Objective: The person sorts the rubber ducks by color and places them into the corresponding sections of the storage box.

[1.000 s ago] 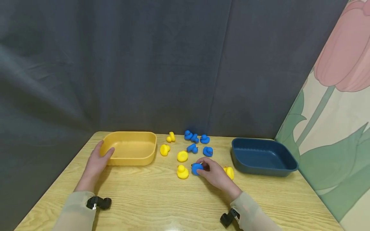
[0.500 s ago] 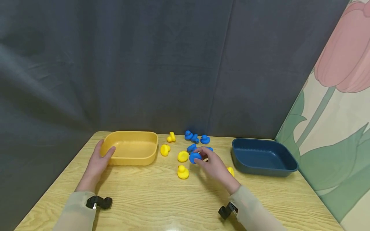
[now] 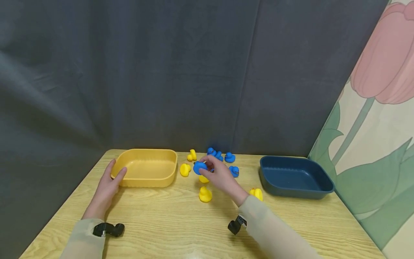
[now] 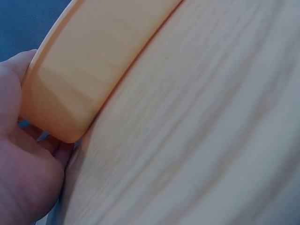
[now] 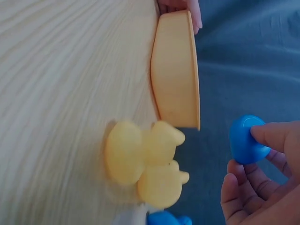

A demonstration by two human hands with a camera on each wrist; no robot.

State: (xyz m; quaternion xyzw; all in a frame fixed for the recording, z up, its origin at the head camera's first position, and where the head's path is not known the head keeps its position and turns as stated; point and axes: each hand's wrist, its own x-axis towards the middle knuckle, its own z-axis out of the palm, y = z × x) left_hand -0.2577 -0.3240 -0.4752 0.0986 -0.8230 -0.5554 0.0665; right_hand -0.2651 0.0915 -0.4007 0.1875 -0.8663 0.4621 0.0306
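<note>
My right hand (image 3: 223, 176) pinches a blue toy duck (image 3: 199, 167) between thumb and fingers, held up off the table left of the middle; the right wrist view also shows this blue duck (image 5: 243, 140). Beneath it a yellow duck (image 3: 203, 179) is partly covered. A second yellow duck (image 3: 205, 194) stands upright nearer the front. At the left, my left hand (image 3: 109, 185) grips the left end of a yellow plastic tray (image 3: 145, 182), thumb at the rim. In the left wrist view, its fingers reach round the tray's corner (image 4: 70, 126). No ducks show inside the tray.
Several blue ducks (image 3: 230, 157) lie near the dark curtain (image 3: 181, 90). Yellow ducks (image 3: 185, 169) lie right of the yellow tray, and another yellow duck (image 3: 257, 194) sits by the navy tray (image 3: 297, 191) at right. A flowered wall (image 3: 372, 172) borders the table's right side.
My right hand has lifted the blue duck off the table and carried it left and away from me, over the yellow ducks. The left hand stays on the yellow tray.
</note>
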